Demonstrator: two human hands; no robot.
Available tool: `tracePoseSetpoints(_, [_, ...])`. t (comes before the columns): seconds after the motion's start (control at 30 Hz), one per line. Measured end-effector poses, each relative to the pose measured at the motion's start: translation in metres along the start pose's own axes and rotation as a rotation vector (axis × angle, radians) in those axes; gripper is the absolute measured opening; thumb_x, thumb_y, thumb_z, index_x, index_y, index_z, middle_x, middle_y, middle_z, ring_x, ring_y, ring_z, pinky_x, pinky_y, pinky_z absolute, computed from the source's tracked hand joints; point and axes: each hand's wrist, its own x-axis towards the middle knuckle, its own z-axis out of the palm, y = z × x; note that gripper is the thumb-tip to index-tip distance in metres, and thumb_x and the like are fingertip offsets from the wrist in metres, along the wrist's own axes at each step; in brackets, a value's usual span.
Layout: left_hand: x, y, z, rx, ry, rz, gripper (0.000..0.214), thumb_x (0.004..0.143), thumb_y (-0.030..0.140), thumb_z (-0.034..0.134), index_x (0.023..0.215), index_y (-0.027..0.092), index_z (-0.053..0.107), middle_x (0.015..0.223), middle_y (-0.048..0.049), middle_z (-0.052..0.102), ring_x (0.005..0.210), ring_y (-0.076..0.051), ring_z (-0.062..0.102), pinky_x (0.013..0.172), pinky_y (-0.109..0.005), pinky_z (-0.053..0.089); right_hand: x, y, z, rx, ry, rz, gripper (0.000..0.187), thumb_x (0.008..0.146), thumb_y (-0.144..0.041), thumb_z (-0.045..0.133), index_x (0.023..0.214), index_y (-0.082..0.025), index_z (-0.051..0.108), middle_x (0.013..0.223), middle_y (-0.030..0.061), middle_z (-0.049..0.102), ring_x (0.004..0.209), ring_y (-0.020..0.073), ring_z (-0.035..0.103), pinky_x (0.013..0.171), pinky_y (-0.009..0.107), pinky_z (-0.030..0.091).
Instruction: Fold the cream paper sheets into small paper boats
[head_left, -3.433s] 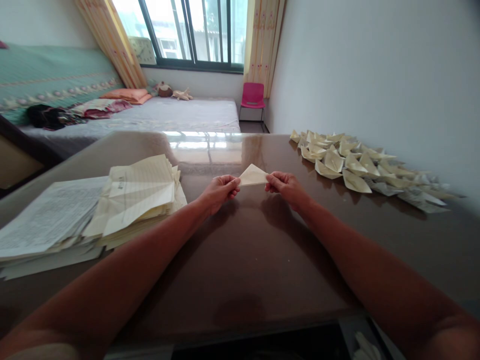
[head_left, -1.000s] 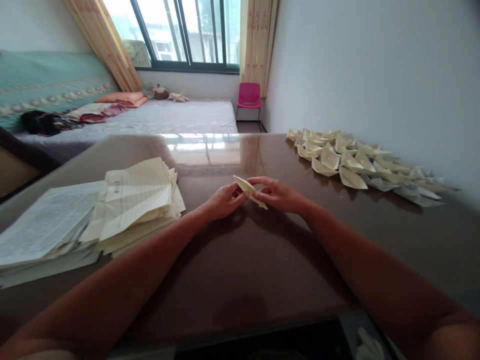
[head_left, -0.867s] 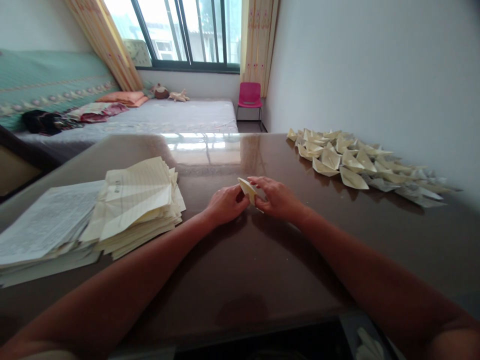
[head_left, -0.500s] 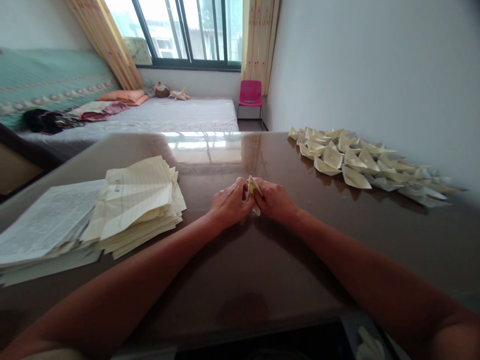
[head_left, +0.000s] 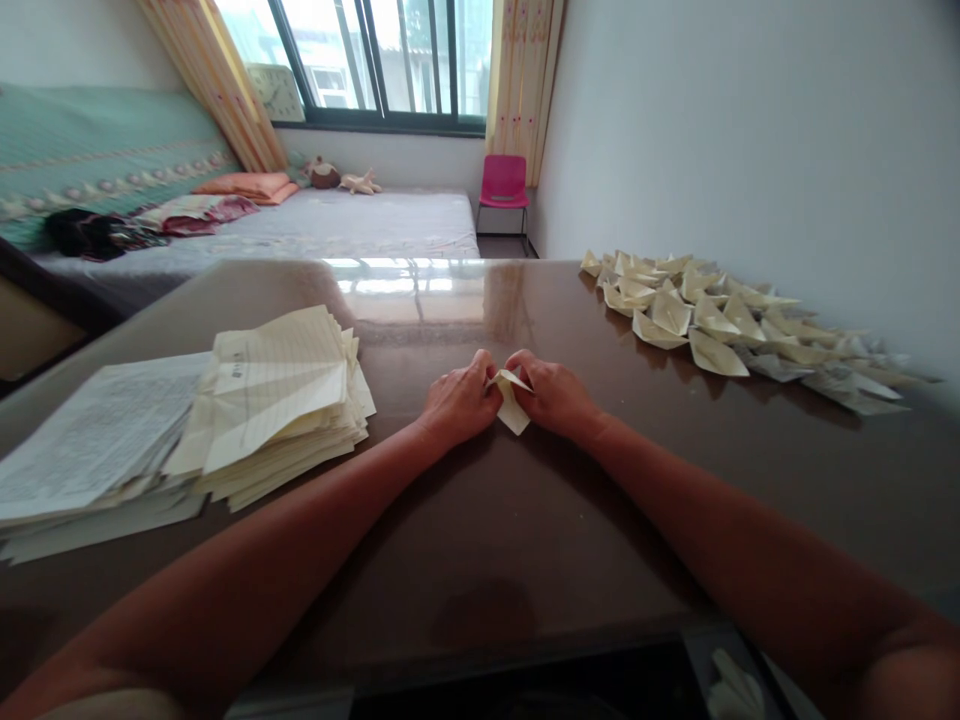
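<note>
A small folded piece of cream paper (head_left: pixel 514 408) is held between my two hands, just above the brown table. My left hand (head_left: pixel 463 400) pinches its left side, and my right hand (head_left: pixel 553 396) pinches the right side. The paper has a peaked ridge on top and a pointed flap hanging toward me. Parts of it are hidden behind my fingers.
A stack of cream lined sheets (head_left: pixel 277 385) lies left on the glossy table (head_left: pixel 450 560), overlapping printed white sheets (head_left: pixel 97 430). Many folded paper boats (head_left: pixel 716 352) crowd the right side by the wall. Beyond stand a bed (head_left: pixel 390 220) and a pink chair (head_left: pixel 504 183).
The folded paper has been turned and spread, so its pointed front flap now shows. My hands have moved slightly apart, still pinching it.
</note>
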Motion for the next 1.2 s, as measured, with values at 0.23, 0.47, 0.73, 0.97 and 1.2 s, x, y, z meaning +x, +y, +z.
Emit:
tracePoseSetpoints(0.23, [-0.003, -0.01, 0.001, -0.017, 0.019, 0.222, 0.01, 0.078, 0.023, 0.051, 0.087, 0.025, 0.05, 0.089, 0.0001, 0.059, 0.073, -0.017, 0.058, 0.06, -0.027, 0.036, 0.005, 0.023, -0.002, 0.089, -0.099, -0.052, 0.019, 0.078, -0.027, 0.059, 0.096, -0.024, 0.053, 0.086, -0.0013, 0.066, 0.072, 0.0145, 0.058, 0.058, 0.023, 0.032])
tracePoseSetpoints(0.47, [-0.005, -0.01, 0.007, -0.058, 0.065, 0.424, 0.021, 0.075, 0.015, 0.049, 0.095, 0.023, 0.051, 0.096, -0.0021, 0.055, 0.08, -0.017, 0.056, 0.071, -0.027, 0.043, 0.0, 0.022, -0.019, 0.001, -0.118, -0.159, 0.03, 0.074, -0.03, 0.062, 0.101, -0.023, 0.054, 0.097, 0.0015, 0.062, 0.074, 0.0146, 0.055, 0.059, 0.023, 0.032])
tracePoseSetpoints(0.73, [-0.005, -0.013, 0.007, -0.033, 0.044, 0.532, 0.022, 0.077, 0.012, 0.049, 0.095, 0.021, 0.057, 0.101, -0.0042, 0.057, 0.091, -0.019, 0.055, 0.08, -0.029, 0.046, -0.001, 0.029, -0.043, -0.024, -0.291, -0.369, 0.014, 0.073, -0.016, 0.056, 0.086, -0.022, 0.057, 0.088, -0.0003, 0.058, 0.07, 0.0114, 0.051, 0.06, 0.022, 0.03])
tracePoseSetpoints(0.97, [-0.002, -0.016, -0.003, -0.008, -0.052, 0.694, 0.022, 0.084, 0.013, 0.044, 0.095, 0.018, 0.063, 0.098, -0.0057, 0.061, 0.091, -0.017, 0.055, 0.083, -0.028, 0.047, 0.0, 0.038, -0.044, 0.018, -0.359, -0.352, 0.021, 0.072, -0.013, 0.055, 0.088, -0.022, 0.063, 0.091, -0.0004, 0.06, 0.067, 0.0096, 0.052, 0.059, 0.021, 0.031])
tracePoseSetpoints(1.2, [-0.005, -0.01, -0.015, 0.089, -0.138, 0.769, 0.028, 0.08, 0.01, 0.045, 0.098, 0.018, 0.065, 0.106, -0.0066, 0.062, 0.102, -0.02, 0.053, 0.089, -0.029, 0.047, -0.001, 0.039, -0.051, 0.06, -0.413, -0.327, 0.026, 0.072, -0.011, 0.054, 0.091, -0.023, 0.069, 0.093, 0.0009, 0.064, 0.067, 0.0101, 0.055, 0.062, 0.021, 0.036])
